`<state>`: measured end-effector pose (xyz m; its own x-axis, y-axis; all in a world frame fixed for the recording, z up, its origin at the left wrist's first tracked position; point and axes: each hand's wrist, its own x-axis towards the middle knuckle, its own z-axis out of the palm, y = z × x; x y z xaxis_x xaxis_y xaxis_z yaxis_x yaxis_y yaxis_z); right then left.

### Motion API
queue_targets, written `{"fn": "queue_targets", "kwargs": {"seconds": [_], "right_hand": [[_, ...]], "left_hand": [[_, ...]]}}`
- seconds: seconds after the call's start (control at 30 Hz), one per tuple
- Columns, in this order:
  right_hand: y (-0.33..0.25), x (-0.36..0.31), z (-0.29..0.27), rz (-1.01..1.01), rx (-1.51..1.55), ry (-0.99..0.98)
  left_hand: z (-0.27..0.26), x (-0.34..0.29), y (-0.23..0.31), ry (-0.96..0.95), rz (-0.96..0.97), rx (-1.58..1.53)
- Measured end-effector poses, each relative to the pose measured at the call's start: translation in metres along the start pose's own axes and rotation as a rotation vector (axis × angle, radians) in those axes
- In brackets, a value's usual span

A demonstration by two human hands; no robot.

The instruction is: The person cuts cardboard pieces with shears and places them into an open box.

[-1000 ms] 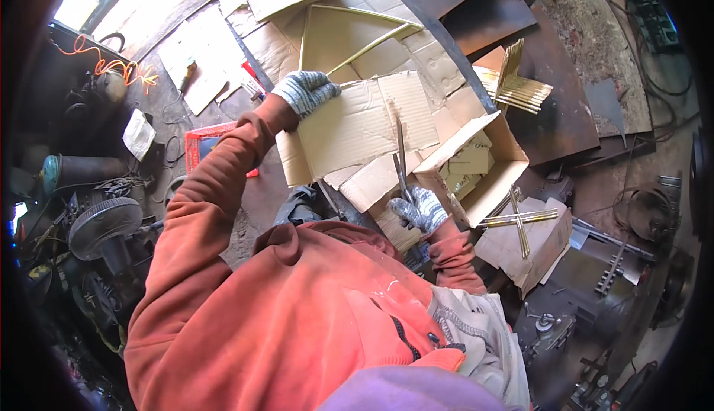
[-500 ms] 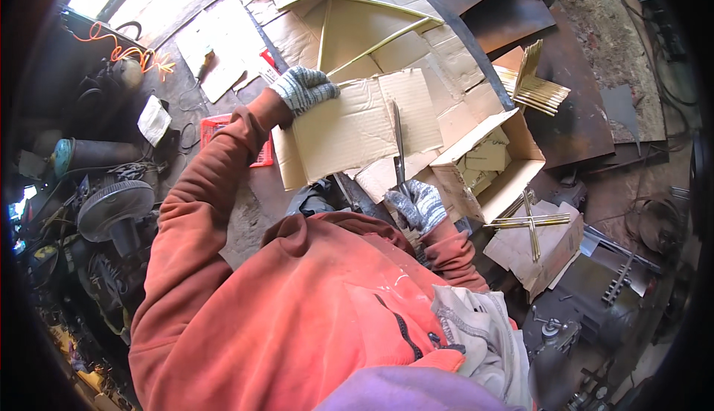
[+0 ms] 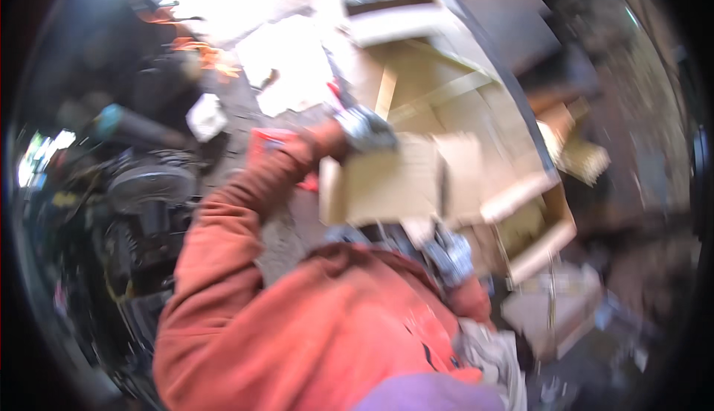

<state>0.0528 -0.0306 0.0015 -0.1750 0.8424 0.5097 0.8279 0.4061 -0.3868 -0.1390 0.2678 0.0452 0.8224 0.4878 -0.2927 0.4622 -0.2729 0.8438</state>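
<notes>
A folded piece of brown cardboard (image 3: 387, 184) is in front of me, its left flap bent down. My left hand (image 3: 366, 130), in a grey-white knit glove, is closed over its far left edge. Near its right lower edge is my gloved right hand (image 3: 448, 255), closed around a long, thin, dark-bladed tool (image 3: 443, 195). The blade runs up along the cardboard; blur hides whether it is a knife or shears. Under and beyond the piece lie larger cardboard sheets (image 3: 506, 124), with a thin yellowish rod frame (image 3: 446, 95) resting on them.
An open cardboard box (image 3: 532, 258) with cardboard pieces inside stands to the right. Beyond it is a bundle of yellowish rods (image 3: 584, 159). At left are a red crate (image 3: 269, 140), a fan (image 3: 151, 186) and a dark cylinder (image 3: 137, 130). Dark metal plates (image 3: 513, 20) lie at far right.
The whole view has shifted and blurred, with everything appearing farther right and lower. My left hand keeps its hold on the cardboard, and the tool stays in my right hand.
</notes>
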Motion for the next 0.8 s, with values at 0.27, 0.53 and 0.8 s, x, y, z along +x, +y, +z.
{"fn": "queue_targets", "kwargs": {"seconds": [0.27, 0.53, 0.8], "right_hand": [[0.001, -0.007, -0.003, 0.968, 1.024, -0.400], [-0.015, 0.008, 0.004, 0.964, 0.925, -0.045], [-0.032, -0.024, -0.010, 0.817, 0.798, -0.161]], "left_hand": [[0.003, -0.010, 0.044, -0.087, -0.121, 0.036], [-0.027, -0.005, 0.060, -0.012, -0.066, 0.034], [-0.018, -0.010, 0.056, -0.149, -0.150, 0.210]]}}
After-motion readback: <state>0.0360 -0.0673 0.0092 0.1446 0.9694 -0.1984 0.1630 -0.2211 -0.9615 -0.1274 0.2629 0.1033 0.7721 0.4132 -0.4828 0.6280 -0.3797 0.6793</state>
